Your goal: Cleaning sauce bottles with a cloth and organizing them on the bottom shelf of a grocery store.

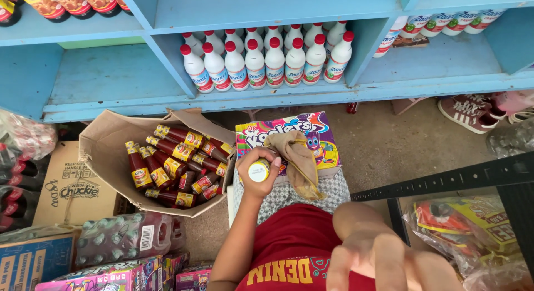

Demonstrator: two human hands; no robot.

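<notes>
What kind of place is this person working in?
Most likely a small grocery shop or its stockroom. Blue shelves hold rows of identical white bottles, an open carton of sauce bottles sits on the floor, and the left hand holds one bottle.

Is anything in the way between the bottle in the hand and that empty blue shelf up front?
Nothing visible blocks it. The left hand grips a yellow-capped bottle above the colourful box, beside a tan cloth. The bare blue shelf lies open beyond the cardboard box of sauce bottles.
</notes>
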